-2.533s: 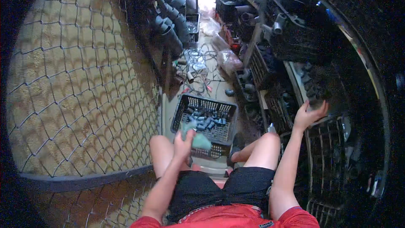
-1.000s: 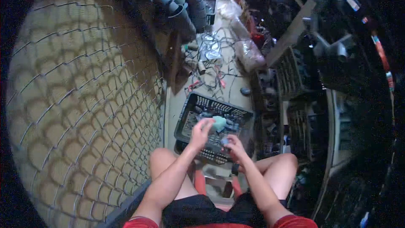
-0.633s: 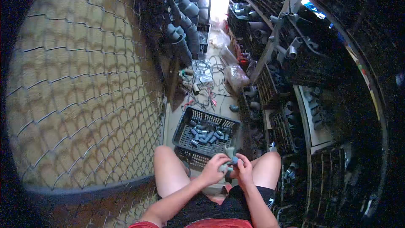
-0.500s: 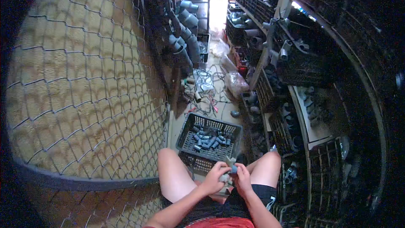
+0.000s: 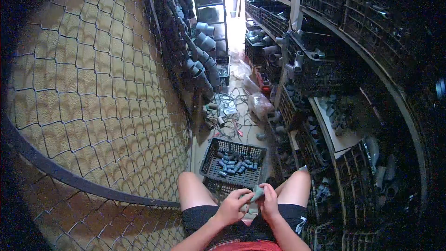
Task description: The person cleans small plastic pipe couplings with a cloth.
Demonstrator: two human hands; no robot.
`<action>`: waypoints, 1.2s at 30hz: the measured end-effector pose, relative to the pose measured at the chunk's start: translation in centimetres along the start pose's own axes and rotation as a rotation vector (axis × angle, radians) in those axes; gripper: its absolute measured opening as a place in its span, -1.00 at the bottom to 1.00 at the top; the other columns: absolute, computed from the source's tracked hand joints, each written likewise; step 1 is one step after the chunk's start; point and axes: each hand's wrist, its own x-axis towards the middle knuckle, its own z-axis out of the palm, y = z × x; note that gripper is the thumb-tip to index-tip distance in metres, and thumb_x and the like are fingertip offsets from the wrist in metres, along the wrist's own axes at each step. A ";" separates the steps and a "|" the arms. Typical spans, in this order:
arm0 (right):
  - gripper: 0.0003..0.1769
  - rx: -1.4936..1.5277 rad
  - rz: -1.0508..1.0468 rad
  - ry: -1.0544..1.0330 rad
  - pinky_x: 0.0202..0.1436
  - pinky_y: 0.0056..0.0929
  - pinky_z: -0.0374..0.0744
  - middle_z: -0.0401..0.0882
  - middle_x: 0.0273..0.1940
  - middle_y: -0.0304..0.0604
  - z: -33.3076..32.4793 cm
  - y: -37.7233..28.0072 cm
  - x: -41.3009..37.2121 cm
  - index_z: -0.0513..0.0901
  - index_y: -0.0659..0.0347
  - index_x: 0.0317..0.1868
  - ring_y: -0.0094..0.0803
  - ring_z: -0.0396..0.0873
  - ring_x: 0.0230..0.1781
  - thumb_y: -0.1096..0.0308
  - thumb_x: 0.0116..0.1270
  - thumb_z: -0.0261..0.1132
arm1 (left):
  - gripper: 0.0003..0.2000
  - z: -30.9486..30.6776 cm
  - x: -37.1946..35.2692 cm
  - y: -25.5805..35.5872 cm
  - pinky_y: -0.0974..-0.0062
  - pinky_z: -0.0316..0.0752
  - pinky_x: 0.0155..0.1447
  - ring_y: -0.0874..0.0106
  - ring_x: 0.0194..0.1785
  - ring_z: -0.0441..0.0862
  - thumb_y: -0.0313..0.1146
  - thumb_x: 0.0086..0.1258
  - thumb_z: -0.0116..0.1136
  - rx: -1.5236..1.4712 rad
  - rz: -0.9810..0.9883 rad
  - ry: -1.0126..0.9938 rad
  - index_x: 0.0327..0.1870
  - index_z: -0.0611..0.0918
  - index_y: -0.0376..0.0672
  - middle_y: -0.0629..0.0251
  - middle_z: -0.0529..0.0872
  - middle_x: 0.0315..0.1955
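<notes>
Between my knees, both hands are closed on a grey-green rag (image 5: 257, 193). My left hand (image 5: 233, 207) pinches its left side, and a paler fold hangs below the fingers. My right hand (image 5: 269, 203) has its fingers curled around the right side. Any fitting inside the cloth is hidden by the folds and fingers. Just beyond my hands, a black plastic crate (image 5: 209, 158) with perforated walls sits on the floor. Several small blue-grey pipe fittings (image 5: 238, 165) lie loose in it.
A wire mesh fence (image 5: 97, 93) runs along my left. Shelves of black crates (image 5: 357, 176) with pipe fittings line the right. Ahead, tangled cables (image 5: 227, 107) and plastic bags (image 5: 259, 104) lie on the aisle floor. Large grey pipe fittings (image 5: 204, 42) are stacked at the far left.
The view has tilted up slightly. A blue-grey fitting that showed between my fingers is out of sight now, and the rag stands bunched up between my hands.
</notes>
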 end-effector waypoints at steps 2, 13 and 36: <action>-0.78 -0.262 -0.074 -0.089 -0.30 -0.56 0.52 0.47 -0.29 -0.30 -0.8 -0.2 0.1 0.50 0.17 -0.10 -0.58 0.47 -0.33 0.25 0.53 -0.03 | -0.47 -0.6 0.4 0.9 0.23 0.46 0.22 0.05 0.18 0.49 -0.48 0.02 0.31 0.001 0.018 -0.007 0.13 0.58 -0.06 0.03 0.52 0.11; -0.77 -0.399 -0.084 -0.143 -0.40 -0.55 0.52 0.53 -0.29 -0.24 1.1 -2.2 -2.7 0.52 0.23 -0.11 -0.58 0.48 -0.40 0.34 0.53 -0.06 | -0.81 1.2 -0.7 2.9 0.48 0.59 -0.06 0.26 -0.11 0.70 -0.49 0.26 0.25 -0.573 -0.451 0.400 -0.11 0.68 -0.25 0.13 0.70 -0.12; -0.80 -0.891 -0.728 -0.290 -0.35 -0.31 0.55 0.53 -0.39 0.03 1.7 -6.4 -1.9 0.54 0.30 -0.14 -0.21 0.58 -0.46 0.41 0.41 0.00 | -0.75 -0.4 -0.2 5.0 0.49 0.45 -0.52 0.43 -0.46 0.58 -0.16 0.47 0.09 -1.091 -0.785 -0.189 -0.15 0.59 -0.18 0.33 0.61 -0.37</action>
